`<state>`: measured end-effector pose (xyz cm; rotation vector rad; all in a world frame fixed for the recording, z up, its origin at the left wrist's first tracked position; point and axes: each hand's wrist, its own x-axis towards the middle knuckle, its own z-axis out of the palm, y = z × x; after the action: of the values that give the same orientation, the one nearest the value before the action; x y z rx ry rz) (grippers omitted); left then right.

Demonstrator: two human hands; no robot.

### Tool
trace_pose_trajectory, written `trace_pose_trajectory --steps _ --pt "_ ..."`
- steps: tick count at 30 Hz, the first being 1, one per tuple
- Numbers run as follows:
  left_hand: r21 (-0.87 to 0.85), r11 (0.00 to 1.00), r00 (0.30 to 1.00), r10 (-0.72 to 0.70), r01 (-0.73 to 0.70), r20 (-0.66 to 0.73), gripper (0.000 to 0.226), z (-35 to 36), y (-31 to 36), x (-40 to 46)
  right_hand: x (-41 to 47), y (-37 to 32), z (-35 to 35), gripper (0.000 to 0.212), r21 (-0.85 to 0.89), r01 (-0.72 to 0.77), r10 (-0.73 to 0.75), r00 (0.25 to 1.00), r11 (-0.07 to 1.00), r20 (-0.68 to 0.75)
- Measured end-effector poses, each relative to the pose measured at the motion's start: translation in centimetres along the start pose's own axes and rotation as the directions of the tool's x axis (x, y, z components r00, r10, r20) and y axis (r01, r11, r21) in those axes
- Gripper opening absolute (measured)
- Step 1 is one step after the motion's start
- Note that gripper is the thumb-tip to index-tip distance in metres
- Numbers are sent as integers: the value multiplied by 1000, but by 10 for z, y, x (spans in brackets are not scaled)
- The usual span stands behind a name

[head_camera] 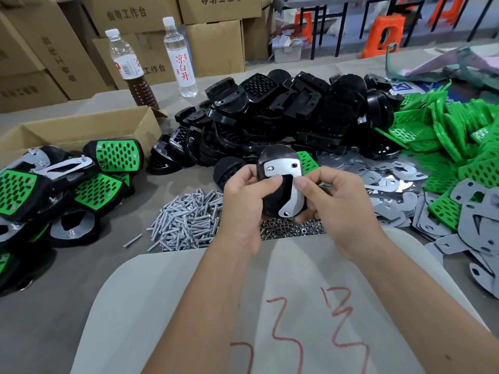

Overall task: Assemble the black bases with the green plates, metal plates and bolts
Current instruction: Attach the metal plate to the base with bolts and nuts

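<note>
I hold a black base (275, 195) upright in front of me, with a shiny metal plate (283, 168) lying on its face. My left hand (244, 201) grips the base from the left, thumb on the plate's lower edge. My right hand (332, 198) pinches the plate's right arm against the base. A bolt end shows in the plate's upper left hole. A green plate (304, 160) peeks out behind the base. Loose bolts (186, 222) and small nuts (291, 229) lie on the table just below my hands.
A heap of black bases (283, 112) fills the middle back. Green plates (459, 136) pile at the right, metal plates (391, 182) in front of them. Finished assemblies (54, 190) lie at the left by an open cardboard box (81, 130). Two bottles (181, 55) stand behind.
</note>
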<state>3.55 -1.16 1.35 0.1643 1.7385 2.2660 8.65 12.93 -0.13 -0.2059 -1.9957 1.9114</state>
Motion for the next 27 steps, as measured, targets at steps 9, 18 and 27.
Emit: trace_pose_trajectory --steps 9,18,27 --pt "78 993 993 99 -94 -62 14 0 -2 5 1 -1 2 21 6 30 -30 999 1000 16" --pt "89 981 981 178 -171 -76 23 3 -8 5 0 1 6 21 -32 14 -14 1000 999 4" --pt "34 995 996 88 -89 29 15 1 -3 2 0 2 5 23 -94 -57 51 997 994 -60"
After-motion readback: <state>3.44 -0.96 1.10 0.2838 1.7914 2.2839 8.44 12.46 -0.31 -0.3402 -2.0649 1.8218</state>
